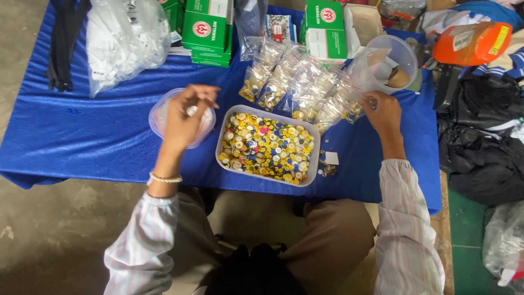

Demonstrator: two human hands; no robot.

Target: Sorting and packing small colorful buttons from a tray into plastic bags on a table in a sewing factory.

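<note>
left hand (184,117) raised over a round clear plastic tub (164,117) on the blue cloth (82,136), fingertips pinched together on a small white button (191,111). right hand (383,112) resting at the edge of a heap of small clear plastic bags of buttons (297,84), fingers curled on one bag, grip hard to tell. between both, a rectangular clear tray (267,146) heaped with yellow, white and blue buttons. green cardboard boxes (210,27) behind.

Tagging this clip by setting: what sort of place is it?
Probably a small sewing-supplies or garment workshop, worked at floor level. A tray of mixed buttons sits on a blue cloth, with small bags of sorted buttons and green boxes behind.
</note>
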